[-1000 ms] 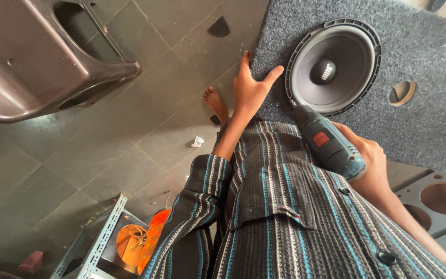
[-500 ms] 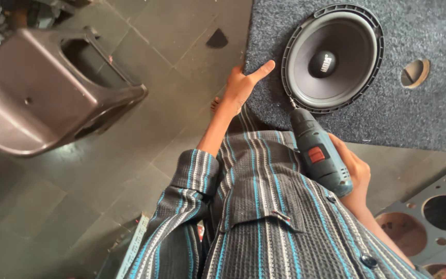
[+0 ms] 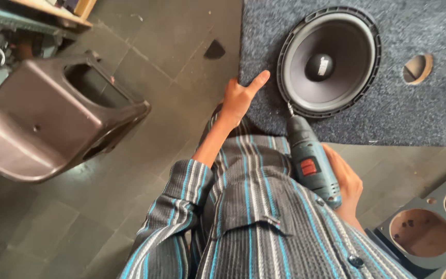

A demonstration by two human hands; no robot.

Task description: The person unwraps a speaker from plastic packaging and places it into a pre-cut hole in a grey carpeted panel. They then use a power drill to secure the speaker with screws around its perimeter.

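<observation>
A round black speaker (image 3: 329,61) is set into a grey carpeted speaker box (image 3: 414,113) lying on the floor. My left hand (image 3: 239,96) rests on the box's left edge beside the speaker, index finger stretched out toward its rim. My right hand (image 3: 346,184) grips a dark teal cordless drill (image 3: 311,161), and the bit tip touches the speaker's lower-left rim. My striped shirt hides much of the right arm.
An overturned brown plastic chair (image 3: 52,121) lies at left on the grey tiled floor. The carpeted box has a small round hole (image 3: 417,68) to the speaker's right. A grey panel with round cut-outs (image 3: 429,227) sits at lower right. A shelf edge shows at top left.
My view has shifted, so the speaker sits higher and more central. My left hand slid from the speaker's rim to the box's left edge. The drill bit now meets the rim.
</observation>
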